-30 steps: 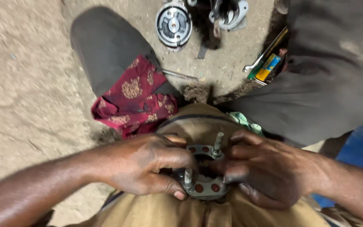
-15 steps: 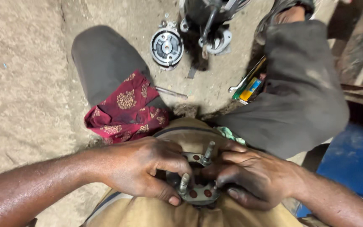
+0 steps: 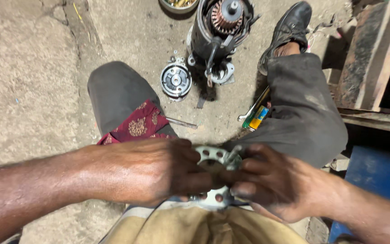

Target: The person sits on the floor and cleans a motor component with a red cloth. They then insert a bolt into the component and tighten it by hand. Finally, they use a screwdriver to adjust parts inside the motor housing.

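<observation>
Left hand (image 3: 152, 171) and right hand (image 3: 274, 185) curled, fingers meeting.

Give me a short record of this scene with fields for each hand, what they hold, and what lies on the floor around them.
left hand: left hand closed in a grip on the left side of the metal plate
right hand: right hand gripping the plate's right side
plate: pale, ring-shaped, with round holes, held over the lap
floor ahead: motor standing upright, copper windings showing on top; round metal cover beside it
by the left knee: red patterned cloth
by the right leg: screwdriver
surface: concrete floor
</observation>
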